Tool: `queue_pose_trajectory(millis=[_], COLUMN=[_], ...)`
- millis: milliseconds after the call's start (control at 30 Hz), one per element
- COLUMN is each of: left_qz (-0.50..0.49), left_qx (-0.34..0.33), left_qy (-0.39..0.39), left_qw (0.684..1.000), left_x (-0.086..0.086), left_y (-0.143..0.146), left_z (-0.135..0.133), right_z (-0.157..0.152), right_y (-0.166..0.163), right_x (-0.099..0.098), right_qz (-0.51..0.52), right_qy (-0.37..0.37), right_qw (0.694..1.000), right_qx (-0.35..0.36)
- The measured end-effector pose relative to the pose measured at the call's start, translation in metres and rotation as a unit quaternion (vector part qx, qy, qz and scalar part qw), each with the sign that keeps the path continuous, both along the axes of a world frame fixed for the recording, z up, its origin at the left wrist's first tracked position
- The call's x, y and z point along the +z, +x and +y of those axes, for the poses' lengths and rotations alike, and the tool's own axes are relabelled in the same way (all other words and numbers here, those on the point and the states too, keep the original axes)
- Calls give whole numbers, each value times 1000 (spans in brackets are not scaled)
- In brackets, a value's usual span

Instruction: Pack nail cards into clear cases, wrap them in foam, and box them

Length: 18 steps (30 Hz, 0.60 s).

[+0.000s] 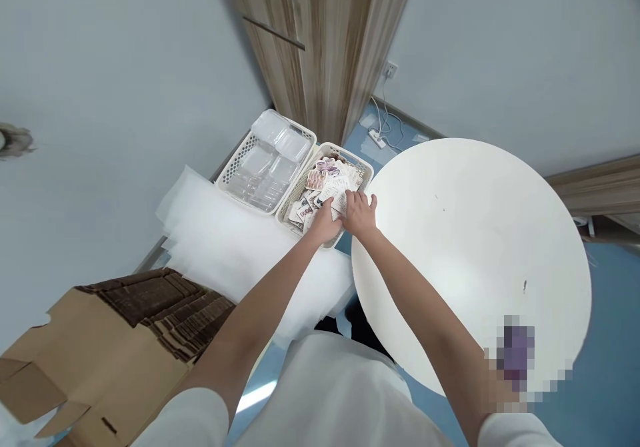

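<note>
Both hands are at the near end of a white plastic basket (367, 165) heaped with printed cards and small sheets. My left hand (326, 225) is closed on the left side of a white printed card (334, 192) with lines of text. On that card's right edge, my right hand (361, 215) has its fingers bent, with one finger standing off to the side. Purple-and-pink printed sheets (320, 175) lie deeper in the heap. Smaller printed cards (303, 212) lie left of my left hand. The fingers partly cover what they grip.
A second white basket (227, 167) holds clear plastic boxes (275, 157). White foam sheets (240, 247) lie stacked in front. Flattened brown cardboard boxes (115, 360) stand at lower left. A round white table (465, 233) is on the right; a blurred purple item (517, 353) is near its edge.
</note>
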<state>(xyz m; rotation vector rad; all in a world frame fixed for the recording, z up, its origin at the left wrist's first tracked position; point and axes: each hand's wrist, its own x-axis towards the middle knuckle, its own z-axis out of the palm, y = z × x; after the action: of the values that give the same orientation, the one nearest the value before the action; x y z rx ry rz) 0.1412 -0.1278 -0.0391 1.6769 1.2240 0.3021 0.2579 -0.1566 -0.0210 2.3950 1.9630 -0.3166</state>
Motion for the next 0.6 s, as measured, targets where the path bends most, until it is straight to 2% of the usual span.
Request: queue_pose_trajectory(millis=[333,600], left_qz=[30,3], left_qx=[-31,13], left_qy=[53,87], left_qw=[998,996], left_x=[2,2], left_y=[2,-3], left_z=[-4,-7], right_z=[10,3], right_y=[0,4], right_x=[-12,-6], right_qz=[-43,23], right_qy=[-8,23], right_qw=[999,998], right_qx=[4,56])
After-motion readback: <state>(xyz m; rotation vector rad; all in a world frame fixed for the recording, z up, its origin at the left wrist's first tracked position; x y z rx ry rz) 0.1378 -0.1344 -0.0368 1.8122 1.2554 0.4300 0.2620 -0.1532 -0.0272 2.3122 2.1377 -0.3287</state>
